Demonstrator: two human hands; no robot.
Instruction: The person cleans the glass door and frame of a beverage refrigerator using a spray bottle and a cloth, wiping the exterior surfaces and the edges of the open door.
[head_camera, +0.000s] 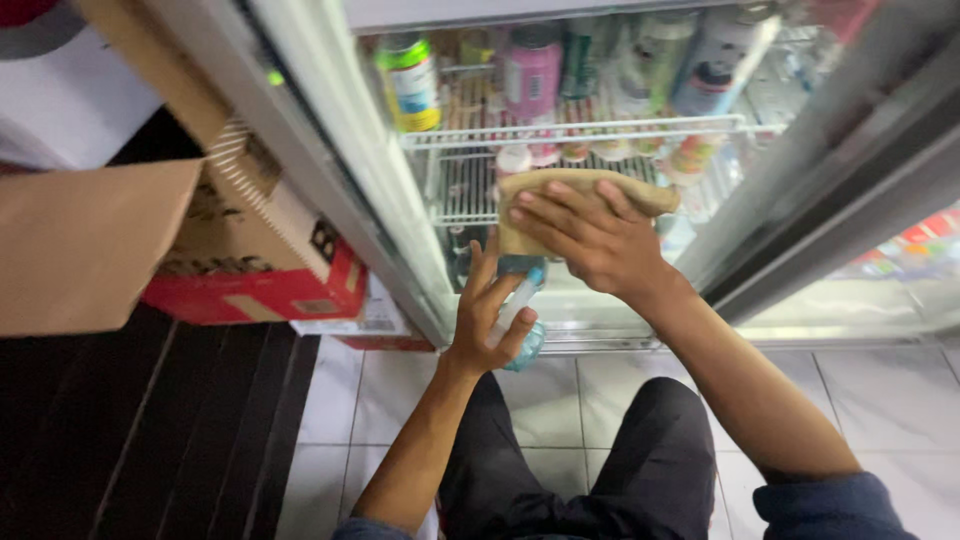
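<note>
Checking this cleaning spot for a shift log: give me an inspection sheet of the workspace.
Surface: glass door of drinks fridge, shut.
Job's things: tan folded cloth pressed flat on glass; clear spray bottle with blue liquid.
Clutter: open brown cardboard box; red carton beside the fridge.
Hands: right hand on cloth; left hand grips bottle.
Cables: nothing seen.
Surroundings: white tiled floor; canned drinks on white wire shelf.

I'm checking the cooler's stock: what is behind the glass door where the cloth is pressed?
Behind the glass door, a white wire shelf carries cans and bottles, including a green-and-yellow can and a pink can. The tan cloth under the right hand hides whatever lies directly behind it.
</note>
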